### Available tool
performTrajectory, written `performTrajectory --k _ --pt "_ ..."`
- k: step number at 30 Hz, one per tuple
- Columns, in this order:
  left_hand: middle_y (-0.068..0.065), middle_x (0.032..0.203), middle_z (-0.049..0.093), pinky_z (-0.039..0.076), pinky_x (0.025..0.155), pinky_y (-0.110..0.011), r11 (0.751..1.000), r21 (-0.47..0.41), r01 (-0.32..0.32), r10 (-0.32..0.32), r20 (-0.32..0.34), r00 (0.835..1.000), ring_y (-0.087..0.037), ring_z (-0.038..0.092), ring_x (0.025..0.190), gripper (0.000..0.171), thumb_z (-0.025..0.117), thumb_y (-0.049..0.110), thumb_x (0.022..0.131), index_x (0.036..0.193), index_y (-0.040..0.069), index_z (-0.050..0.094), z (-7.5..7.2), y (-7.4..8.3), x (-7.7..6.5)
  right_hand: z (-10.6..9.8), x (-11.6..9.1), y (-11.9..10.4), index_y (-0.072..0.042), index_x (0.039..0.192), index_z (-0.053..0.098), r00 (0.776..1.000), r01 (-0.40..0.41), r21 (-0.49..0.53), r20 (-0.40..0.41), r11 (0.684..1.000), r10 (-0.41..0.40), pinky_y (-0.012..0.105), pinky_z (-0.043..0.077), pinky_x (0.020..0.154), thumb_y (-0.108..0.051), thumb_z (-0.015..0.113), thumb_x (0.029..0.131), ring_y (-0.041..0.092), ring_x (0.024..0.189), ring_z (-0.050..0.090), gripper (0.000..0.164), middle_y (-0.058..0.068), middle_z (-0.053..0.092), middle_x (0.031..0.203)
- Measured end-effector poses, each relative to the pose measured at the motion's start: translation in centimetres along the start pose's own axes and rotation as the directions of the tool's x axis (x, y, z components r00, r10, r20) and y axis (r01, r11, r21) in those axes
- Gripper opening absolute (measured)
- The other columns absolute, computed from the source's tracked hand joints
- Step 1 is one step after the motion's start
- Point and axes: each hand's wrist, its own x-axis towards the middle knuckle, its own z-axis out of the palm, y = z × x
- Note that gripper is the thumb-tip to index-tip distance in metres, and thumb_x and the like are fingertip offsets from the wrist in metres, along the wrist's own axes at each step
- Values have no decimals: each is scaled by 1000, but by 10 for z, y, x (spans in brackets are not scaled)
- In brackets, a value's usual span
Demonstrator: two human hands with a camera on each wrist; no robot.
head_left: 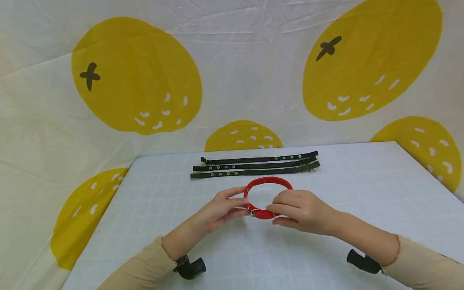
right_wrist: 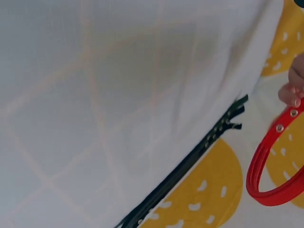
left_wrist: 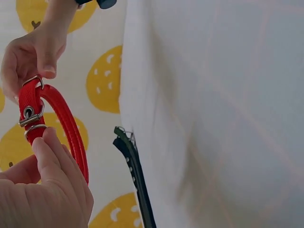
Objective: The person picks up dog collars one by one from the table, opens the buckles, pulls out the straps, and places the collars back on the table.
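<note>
A red collar (head_left: 267,180) is fastened into a loop and held up over the table between both hands. My left hand (head_left: 224,210) grips its left side, thumb and fingers close by the metal buckle (left_wrist: 31,115). On the other side my right hand (head_left: 302,211) pinches the band near a metal ring (left_wrist: 32,81). Metal eyelets (right_wrist: 280,128) show along the band in the right wrist view. That view shows only part of one hand (right_wrist: 295,83), at the right edge by the collar.
Three dark collars (head_left: 255,165) with eyelets lie stretched out side by side behind the red one, toward the back of the white table (head_left: 145,209). Beyond the table hangs a white cloth (head_left: 250,80) with big yellow fruit shapes. Black devices (head_left: 190,269) sit at both forearms.
</note>
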Motion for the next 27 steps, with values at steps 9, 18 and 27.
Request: performTrajectory --k 9,18,27 --pt "-13 98 67 52 65 -16 996 -89 22 -22 -5 1000 -15 68 75 45 60 13 92 133 0 47 1 4 0 4 1 3 -6 97 70 994 -23 -51 -105 998 17 30 56 68 -31 56 94 15 80 64 29 2 68 89" --pt "-15 101 66 52 66 -17 1000 -30 3 -3 22 1000 -18 68 80 43 57 16 94 131 -3 48 -1 6 2 6 6 7 -2 95 69 986 -2 -54 -168 999 -7 28 56 65 -27 52 97 16 76 62 31 4 66 87" --pt "-15 102 64 54 75 -29 917 354 -181 205 -31 978 -24 66 85 35 57 21 94 125 5 54 -7 11 3 -5 0 13 -2 97 68 953 -273 96 -107 957 283 19 53 68 -39 54 92 13 80 60 39 3 66 90"
